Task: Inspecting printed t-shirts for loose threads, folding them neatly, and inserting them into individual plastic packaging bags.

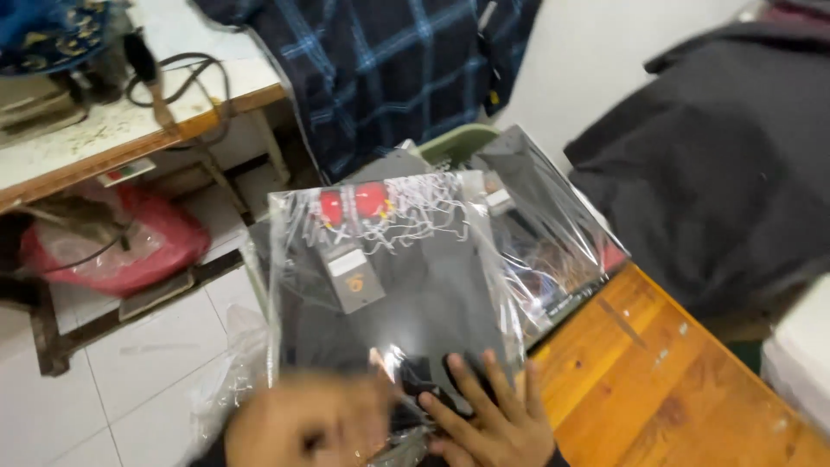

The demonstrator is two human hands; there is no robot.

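Two hands at the bottom edge of the view, both on one package. Left hand [298, 428]: blurred, lying over the near end of the package; whether its fingers are spread or curled cannot be told. Right hand [488, 415]: fingers spread flat, pressing on the near right corner of the package.

Package: folded dark garment in a clear plastic bag [393, 277], glossy and creased, with a red and white print near its far end and a small grey tag [354, 281] just below the print. It lies on top of a stack of similar bagged garments [545, 233], which pokes out to its right and behind it. The stack sits at the left corner of a wooden table [674, 380], orange-brown with a bare top on the right side.

Loose clear plastic [225, 380] hangs beside the left hand, over a white tiled floor [147, 363].

Other items: a dark checked cloth [389, 69] hanging at the far side; a large black cloth heap [718, 164] beyond the table's right edge; a white workbench [112, 130] at the far left with a black cable [186, 73] on it; a red plastic bag [130, 246] under that bench.
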